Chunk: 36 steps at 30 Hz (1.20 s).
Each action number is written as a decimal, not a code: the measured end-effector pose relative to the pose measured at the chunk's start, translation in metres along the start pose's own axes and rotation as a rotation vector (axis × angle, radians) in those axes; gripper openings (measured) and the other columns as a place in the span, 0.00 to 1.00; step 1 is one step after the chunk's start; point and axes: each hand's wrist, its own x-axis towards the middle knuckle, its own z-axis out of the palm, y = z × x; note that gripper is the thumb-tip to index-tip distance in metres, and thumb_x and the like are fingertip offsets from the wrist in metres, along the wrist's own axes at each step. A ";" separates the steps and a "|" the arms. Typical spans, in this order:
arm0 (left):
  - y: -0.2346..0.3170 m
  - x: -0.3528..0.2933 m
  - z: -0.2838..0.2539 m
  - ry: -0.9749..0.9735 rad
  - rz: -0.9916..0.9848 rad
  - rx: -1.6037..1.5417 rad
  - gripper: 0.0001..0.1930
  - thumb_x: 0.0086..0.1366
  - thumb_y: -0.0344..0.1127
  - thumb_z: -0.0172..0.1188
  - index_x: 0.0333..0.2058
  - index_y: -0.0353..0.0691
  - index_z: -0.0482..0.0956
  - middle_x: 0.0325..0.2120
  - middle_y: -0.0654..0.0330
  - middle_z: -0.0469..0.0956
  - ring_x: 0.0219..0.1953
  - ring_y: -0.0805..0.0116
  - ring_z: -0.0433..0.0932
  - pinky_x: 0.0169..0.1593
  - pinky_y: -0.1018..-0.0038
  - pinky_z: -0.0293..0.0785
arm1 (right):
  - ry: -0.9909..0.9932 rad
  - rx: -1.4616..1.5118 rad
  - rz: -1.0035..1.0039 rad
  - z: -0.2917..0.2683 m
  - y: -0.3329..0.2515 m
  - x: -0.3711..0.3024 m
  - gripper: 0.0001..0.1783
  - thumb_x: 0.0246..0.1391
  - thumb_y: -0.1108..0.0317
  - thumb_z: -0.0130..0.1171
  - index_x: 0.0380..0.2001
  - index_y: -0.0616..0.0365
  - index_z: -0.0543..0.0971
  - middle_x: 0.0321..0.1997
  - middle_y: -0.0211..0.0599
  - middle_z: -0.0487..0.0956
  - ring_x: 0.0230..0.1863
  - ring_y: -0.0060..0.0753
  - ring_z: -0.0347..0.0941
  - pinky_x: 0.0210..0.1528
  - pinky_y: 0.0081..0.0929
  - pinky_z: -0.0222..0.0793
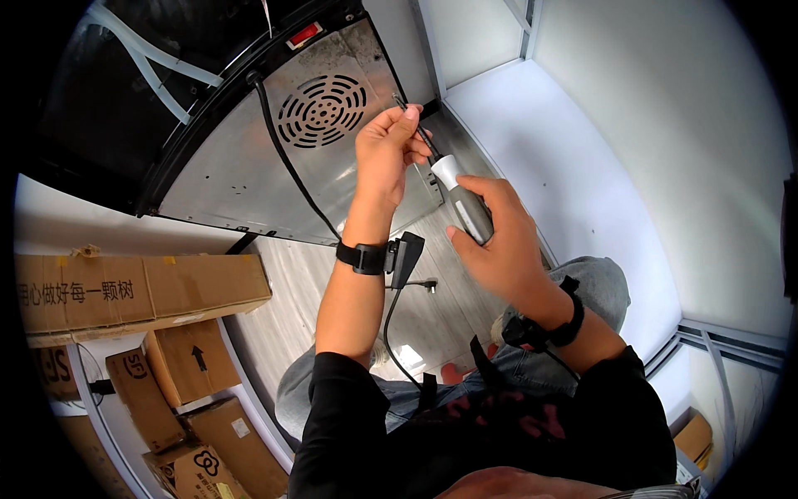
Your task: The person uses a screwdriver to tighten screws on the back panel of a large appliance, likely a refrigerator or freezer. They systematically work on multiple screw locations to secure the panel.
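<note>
My right hand [503, 249] is closed round the grey and white handle of a screwdriver [472, 214]. The dark shaft slants up and left, and its tip end is at the right edge of a bare metal panel [237, 179]. Close to that end, my left hand [386, 150] pinches the shaft between thumb and fingers; whether it also holds a screw there is too small to tell. The panel belongs to a black-framed appliance and has a round slotted vent [322, 111] just left of my left hand. A red rocker switch [304, 35] sits above the vent.
A black power cord [287, 162] hangs from the appliance across the panel. Pale tubes [154, 58] run over its dark top. A long cardboard box [199, 287] and several smaller cartons [195, 362] stand at left. A white ledge [573, 166] and wall close off the right side.
</note>
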 end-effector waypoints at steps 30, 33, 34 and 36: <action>0.013 -0.005 0.004 -0.136 -0.132 -0.208 0.12 0.68 0.36 0.48 0.33 0.33 0.74 0.21 0.59 0.76 0.21 0.73 0.76 0.26 0.81 0.74 | 0.326 -0.048 -0.504 0.008 0.012 -0.002 0.25 0.33 0.75 0.69 0.38 0.59 0.71 0.41 0.41 0.72 0.33 0.37 0.66 0.29 0.30 0.65; 0.014 -0.005 0.003 -0.143 -0.138 -0.102 0.12 0.68 0.37 0.49 0.33 0.33 0.74 0.20 0.60 0.76 0.19 0.74 0.75 0.24 0.82 0.74 | 0.270 -0.285 -0.650 -0.001 0.014 0.002 0.27 0.35 0.73 0.69 0.41 0.59 0.71 0.42 0.42 0.73 0.32 0.38 0.66 0.30 0.28 0.66; 0.013 -0.005 0.002 -0.150 -0.134 -0.053 0.12 0.68 0.37 0.49 0.33 0.33 0.74 0.20 0.61 0.76 0.18 0.74 0.74 0.24 0.82 0.74 | 0.267 -0.312 -0.681 -0.001 0.014 0.003 0.27 0.35 0.73 0.69 0.42 0.60 0.71 0.42 0.42 0.73 0.31 0.38 0.66 0.30 0.27 0.66; 0.011 0.000 -0.005 -0.208 -0.139 -0.103 0.11 0.67 0.37 0.51 0.33 0.33 0.74 0.20 0.59 0.76 0.19 0.72 0.77 0.24 0.81 0.74 | 0.272 -0.274 -0.655 -0.001 0.012 0.003 0.28 0.36 0.72 0.68 0.44 0.60 0.70 0.44 0.43 0.72 0.31 0.39 0.67 0.30 0.27 0.66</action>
